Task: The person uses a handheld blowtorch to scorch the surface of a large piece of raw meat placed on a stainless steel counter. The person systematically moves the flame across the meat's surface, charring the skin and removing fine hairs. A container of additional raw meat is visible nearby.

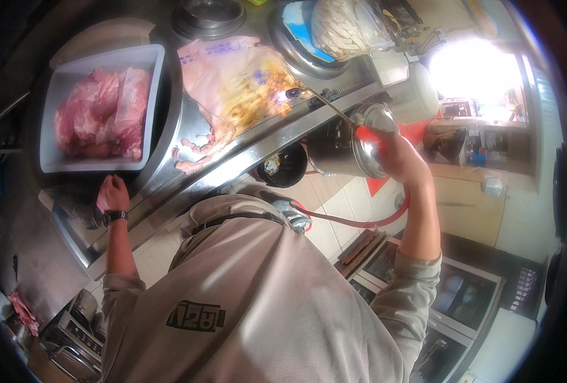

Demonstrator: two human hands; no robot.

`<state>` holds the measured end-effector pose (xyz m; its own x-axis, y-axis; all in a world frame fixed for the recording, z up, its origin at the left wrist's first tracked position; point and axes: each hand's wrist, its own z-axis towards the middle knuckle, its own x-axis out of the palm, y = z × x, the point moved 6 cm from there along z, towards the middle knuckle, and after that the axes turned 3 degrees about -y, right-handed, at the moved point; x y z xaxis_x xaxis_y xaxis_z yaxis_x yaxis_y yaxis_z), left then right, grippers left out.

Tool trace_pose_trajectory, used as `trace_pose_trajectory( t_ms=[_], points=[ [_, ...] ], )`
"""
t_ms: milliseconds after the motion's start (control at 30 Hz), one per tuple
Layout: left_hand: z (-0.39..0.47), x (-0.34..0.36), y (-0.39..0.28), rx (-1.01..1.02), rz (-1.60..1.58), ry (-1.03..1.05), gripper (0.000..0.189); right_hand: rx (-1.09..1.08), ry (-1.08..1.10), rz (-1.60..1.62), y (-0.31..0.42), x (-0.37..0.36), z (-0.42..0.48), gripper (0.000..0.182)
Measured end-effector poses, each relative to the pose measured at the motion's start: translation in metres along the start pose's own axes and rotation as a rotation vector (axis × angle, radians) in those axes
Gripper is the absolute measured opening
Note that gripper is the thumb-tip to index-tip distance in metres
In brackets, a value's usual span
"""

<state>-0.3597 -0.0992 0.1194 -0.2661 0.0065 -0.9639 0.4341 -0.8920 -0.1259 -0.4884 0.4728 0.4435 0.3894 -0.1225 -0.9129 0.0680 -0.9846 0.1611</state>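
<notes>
My right hand (403,160) grips the red handle of a gas torch (331,106) with a long metal tube. Its lit nozzle touches or nearly touches the right edge of a broad piece of pig skin (235,76), with flame showing there. Purple stamp marks cover parts of the skin, and its right side is browned and yellowed. Narrow fleshy ends hang toward the counter's front edge. My left hand (114,194), with a dark watch at the wrist, is loosely curled just below a white plastic tub (154,105) of raw meat (101,112). Nothing shows in its fingers.
A red hose (355,223) loops from the right side toward the floor. Beneath the steel counter (226,165) stand a black bucket (290,172) and a lidded metal pot (336,143). Steel bowls (211,14) and a plastic bag of pale contents (348,28) sit at the back.
</notes>
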Motion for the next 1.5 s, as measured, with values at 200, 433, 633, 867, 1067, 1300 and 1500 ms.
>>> trace_pose_trajectory(
  t_ms=[200, 433, 633, 867, 1067, 1300, 1500],
  points=[
    [0.001, -0.004, -0.003, -0.021, 0.006, 0.009, 0.029, 0.12, -0.007, -0.014, -0.018, -0.002, 0.004, 0.051],
    [0.0, -0.01, -0.006, -0.024, -0.013, -0.003, 0.029, 0.117, -0.05, -0.035, -0.033, -0.004, 0.005, 0.048],
    [0.0, -0.007, -0.004, -0.039, -0.009, 0.013, 0.03, 0.099, -0.087, -0.025, -0.061, -0.001, 0.01, 0.045],
    [0.0, -0.009, -0.004, -0.027, -0.007, -0.015, 0.03, 0.148, -0.071, -0.003, -0.061, -0.002, 0.012, 0.041],
    [0.001, -0.01, -0.008, -0.025, 0.004, 0.0, 0.03, 0.138, -0.088, -0.024, -0.072, 0.001, 0.013, 0.041],
    [0.0, -0.002, -0.002, -0.003, 0.007, -0.04, 0.031, 0.046, -0.108, 0.031, -0.056, 0.001, 0.016, 0.047],
    [0.0, -0.007, -0.004, 0.009, 0.007, -0.061, 0.03, 0.054, -0.047, 0.033, -0.021, -0.003, 0.023, 0.046]
  ],
)
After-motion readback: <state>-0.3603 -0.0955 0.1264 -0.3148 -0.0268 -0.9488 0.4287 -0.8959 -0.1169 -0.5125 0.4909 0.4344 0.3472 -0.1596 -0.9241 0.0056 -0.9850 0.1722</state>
